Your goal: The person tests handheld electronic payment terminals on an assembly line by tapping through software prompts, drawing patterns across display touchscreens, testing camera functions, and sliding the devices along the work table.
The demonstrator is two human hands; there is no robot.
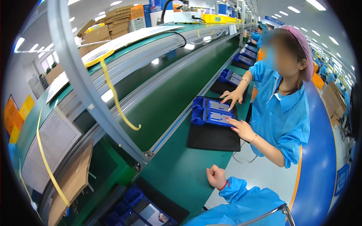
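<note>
My right hand [217, 177] is closed in a fist at the near edge of the green bench [166, 169], a red string round its wrist below a blue sleeve. Nothing sticks out of its curled fingers. My left hand is not in view. At the bottom, left of the fist, a blue fixture [130, 205] with shiny plates lies on a black mat [167, 201], cut off by the picture's edge. A small skin-toned patch on its plate is too unclear to tell. Further along, a co-worker rests both hands on another blue fixture [203, 116] holding grey plates.
The co-worker [281, 101] in a blue smock stands close on the right. A metal post [90, 86] rises at left, with yellow tape [113, 90] hanging beside it. More blue fixtures [228, 77] line the bench. A chrome tube [267, 214] crosses the lower right.
</note>
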